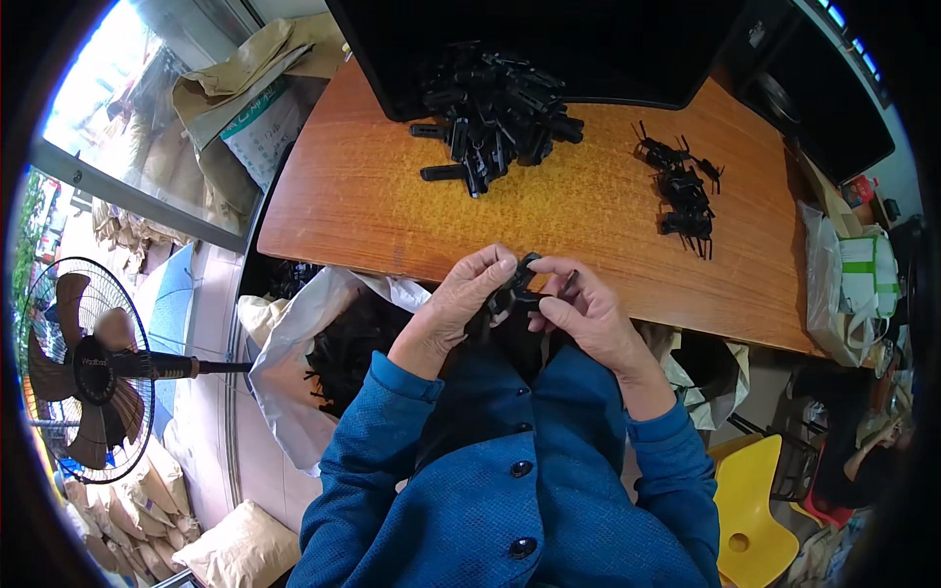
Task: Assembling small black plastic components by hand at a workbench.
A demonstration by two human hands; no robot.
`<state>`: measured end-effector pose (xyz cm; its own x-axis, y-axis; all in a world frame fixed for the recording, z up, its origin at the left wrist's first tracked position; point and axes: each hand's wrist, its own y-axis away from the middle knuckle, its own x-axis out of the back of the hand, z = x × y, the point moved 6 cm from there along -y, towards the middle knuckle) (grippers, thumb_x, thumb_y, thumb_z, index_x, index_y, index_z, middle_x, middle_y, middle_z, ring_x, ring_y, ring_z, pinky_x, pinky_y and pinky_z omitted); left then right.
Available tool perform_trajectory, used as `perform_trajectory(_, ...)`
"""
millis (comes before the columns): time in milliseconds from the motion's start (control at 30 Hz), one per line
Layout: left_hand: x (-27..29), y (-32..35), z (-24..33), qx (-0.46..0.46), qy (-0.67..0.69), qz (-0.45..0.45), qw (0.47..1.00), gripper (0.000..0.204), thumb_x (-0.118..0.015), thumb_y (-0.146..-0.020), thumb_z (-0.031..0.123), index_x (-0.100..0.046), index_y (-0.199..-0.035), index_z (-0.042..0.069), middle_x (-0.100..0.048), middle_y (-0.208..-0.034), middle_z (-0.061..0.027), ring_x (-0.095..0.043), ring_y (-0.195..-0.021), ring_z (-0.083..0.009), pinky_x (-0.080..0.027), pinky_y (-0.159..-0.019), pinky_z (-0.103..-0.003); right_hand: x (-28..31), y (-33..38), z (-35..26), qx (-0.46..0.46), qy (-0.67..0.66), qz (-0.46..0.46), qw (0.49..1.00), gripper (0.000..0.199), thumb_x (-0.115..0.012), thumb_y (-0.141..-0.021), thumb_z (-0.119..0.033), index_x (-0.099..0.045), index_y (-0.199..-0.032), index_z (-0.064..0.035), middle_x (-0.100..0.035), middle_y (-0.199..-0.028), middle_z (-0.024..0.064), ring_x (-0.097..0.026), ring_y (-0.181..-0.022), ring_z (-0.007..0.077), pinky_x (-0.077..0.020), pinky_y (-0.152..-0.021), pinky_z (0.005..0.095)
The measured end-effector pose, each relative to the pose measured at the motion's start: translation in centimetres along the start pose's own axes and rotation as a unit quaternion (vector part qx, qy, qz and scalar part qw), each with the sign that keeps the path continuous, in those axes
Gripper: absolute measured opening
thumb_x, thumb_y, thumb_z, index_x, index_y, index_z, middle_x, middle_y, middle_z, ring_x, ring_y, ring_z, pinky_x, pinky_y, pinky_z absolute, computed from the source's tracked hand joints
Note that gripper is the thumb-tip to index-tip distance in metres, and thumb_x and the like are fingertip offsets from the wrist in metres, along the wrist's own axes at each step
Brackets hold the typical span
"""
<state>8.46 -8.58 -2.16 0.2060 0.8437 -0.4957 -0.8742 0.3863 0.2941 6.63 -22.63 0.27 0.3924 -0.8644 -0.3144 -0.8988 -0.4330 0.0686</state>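
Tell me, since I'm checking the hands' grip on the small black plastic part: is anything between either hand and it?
Nothing visible. The left hand and right hand both pinch the small black plastic part directly at the wooden table edge; the piles of black parts lie farther back.

We cannot make out the shape of the small black plastic part [518, 284]: fingers of our left hand [461, 299] and right hand [586, 316] cover most of it. Beyond the table [372, 196]'s far edge, the dark tray [549, 49] is cut off.
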Motion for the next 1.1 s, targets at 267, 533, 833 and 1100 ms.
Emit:
perform_trajectory(267,0.4,0.0,-0.5,0.002,-0.058,0.055,0.997,0.026,-0.054,-0.095,0.033,-0.057,-0.093,0.007,-0.054,-0.065,0.0014,-0.048,-0.054,-0.0039,-0.036,-0.045,-0.017,0.1,-0.3,1.1,0.042,0.108,0.048,0.992,0.026,-0.056,-0.091,-0.006,-0.054,-0.117,-0.0007,-0.060,-0.097,0.0030,-0.059,-0.079,0.0109,-0.0489,-0.077,0.0240)
perform_trajectory(533,-0.2,0.3,-0.6,-0.170,-0.150,0.122,0.966,0.024,-0.067,-0.087,0.016,-0.057,-0.099,-0.001,-0.063,-0.081,-0.0032,-0.057,-0.070,-0.0064,-0.047,-0.061,-0.020,1.0,-1.3,2.6,0.029,-0.018,0.127,0.991,0.019,-0.056,-0.092,-0.007,-0.056,-0.109,-0.0006,-0.063,-0.086,0.0026,-0.059,-0.077,0.0089,-0.0476,-0.069,0.0212)
perform_trajectory(833,1.3,3.0,2.4,-0.213,-0.337,0.209,0.893,0.020,-0.059,-0.084,0.002,-0.059,-0.103,-0.002,-0.065,-0.085,-0.0075,-0.060,-0.080,-0.0124,-0.048,-0.074,-0.026,-1.4,-2.2,3.3,0.040,0.116,0.059,0.991,0.050,-0.067,-0.085,-0.011,-0.041,-0.128,-0.0044,-0.048,-0.110,0.0056,-0.050,-0.099,0.0123,-0.0454,-0.077,0.0244)
perform_trajectory(1100,3.2,4.9,1.6,-0.177,-0.185,0.213,0.943,0.019,-0.055,-0.086,-0.001,-0.059,-0.104,-0.002,-0.063,-0.083,-0.0035,-0.057,-0.067,-0.0082,-0.047,-0.063,-0.021,-3.0,-3.8,4.3,0.019,0.114,0.029,0.993,0.029,-0.067,-0.085,-0.010,-0.051,-0.108,-0.0019,-0.061,-0.083,0.0044,-0.058,-0.073,0.0093,-0.0496,-0.070,0.0235)
